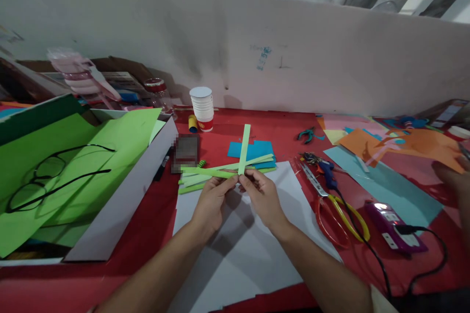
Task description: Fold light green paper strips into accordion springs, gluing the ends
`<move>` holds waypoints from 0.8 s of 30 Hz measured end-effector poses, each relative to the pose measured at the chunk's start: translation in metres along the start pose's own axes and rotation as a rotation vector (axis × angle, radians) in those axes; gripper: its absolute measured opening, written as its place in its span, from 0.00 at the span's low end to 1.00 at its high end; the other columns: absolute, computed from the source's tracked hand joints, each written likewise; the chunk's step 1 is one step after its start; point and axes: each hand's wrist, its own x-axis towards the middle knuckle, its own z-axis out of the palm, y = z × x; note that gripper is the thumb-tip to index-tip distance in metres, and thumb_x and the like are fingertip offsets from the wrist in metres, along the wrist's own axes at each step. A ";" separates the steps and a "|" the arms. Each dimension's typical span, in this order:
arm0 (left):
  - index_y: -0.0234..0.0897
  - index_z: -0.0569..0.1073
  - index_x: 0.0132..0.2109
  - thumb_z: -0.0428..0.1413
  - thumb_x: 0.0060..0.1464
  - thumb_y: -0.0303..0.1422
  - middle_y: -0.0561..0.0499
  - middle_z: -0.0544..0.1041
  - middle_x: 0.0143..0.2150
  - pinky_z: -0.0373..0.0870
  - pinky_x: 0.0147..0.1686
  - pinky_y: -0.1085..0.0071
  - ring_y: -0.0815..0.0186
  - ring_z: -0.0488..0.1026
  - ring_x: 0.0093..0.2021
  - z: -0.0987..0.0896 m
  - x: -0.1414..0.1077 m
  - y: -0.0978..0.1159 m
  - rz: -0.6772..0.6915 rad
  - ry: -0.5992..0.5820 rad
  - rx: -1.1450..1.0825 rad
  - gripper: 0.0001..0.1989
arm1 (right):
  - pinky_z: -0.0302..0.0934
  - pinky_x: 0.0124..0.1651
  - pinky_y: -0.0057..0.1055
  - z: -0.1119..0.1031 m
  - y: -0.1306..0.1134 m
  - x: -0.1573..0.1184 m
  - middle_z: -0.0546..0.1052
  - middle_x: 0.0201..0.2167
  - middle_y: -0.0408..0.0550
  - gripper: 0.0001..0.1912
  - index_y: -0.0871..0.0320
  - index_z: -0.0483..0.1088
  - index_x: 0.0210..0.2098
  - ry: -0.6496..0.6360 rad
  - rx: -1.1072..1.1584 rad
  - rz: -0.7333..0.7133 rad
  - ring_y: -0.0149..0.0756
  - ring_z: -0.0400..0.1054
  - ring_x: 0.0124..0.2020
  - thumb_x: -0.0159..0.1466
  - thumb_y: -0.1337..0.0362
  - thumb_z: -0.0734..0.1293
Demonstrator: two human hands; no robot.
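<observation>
Your left hand and right hand meet over the white paper sheets on the red worktop, your fingers pinching two narrow light-green paper strips, one pointing away from you, the other out to the left. More green strips lie just beyond your left hand, near blue paper pieces. To your right sit scissors with one red and one yellow handle, beside a blue glue gun; to your left, black-framed glasses rest on green paper sheets in an open box.
</observation>
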 end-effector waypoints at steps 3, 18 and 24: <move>0.35 0.77 0.25 0.63 0.41 0.28 0.53 0.75 0.23 0.65 0.33 0.75 0.71 0.69 0.27 0.002 -0.003 0.003 0.026 0.010 0.014 0.02 | 0.64 0.34 0.29 -0.001 0.000 0.002 0.74 0.28 0.43 0.10 0.56 0.74 0.36 -0.018 0.072 0.038 0.32 0.67 0.28 0.58 0.59 0.66; 0.34 0.77 0.27 0.63 0.37 0.26 0.50 0.77 0.27 0.66 0.33 0.72 0.69 0.71 0.28 -0.007 0.005 -0.001 -0.021 -0.028 0.014 0.05 | 0.58 0.29 0.27 -0.005 -0.004 0.008 0.71 0.23 0.41 0.08 0.58 0.75 0.30 0.003 0.306 0.173 0.27 0.61 0.23 0.53 0.61 0.70; 0.35 0.74 0.28 0.64 0.36 0.25 0.54 0.73 0.24 0.64 0.27 0.75 0.72 0.67 0.23 -0.007 0.005 -0.001 -0.066 0.000 -0.027 0.08 | 0.58 0.30 0.27 -0.004 -0.007 0.006 0.73 0.25 0.43 0.09 0.58 0.75 0.32 -0.055 0.216 0.148 0.29 0.62 0.25 0.54 0.59 0.69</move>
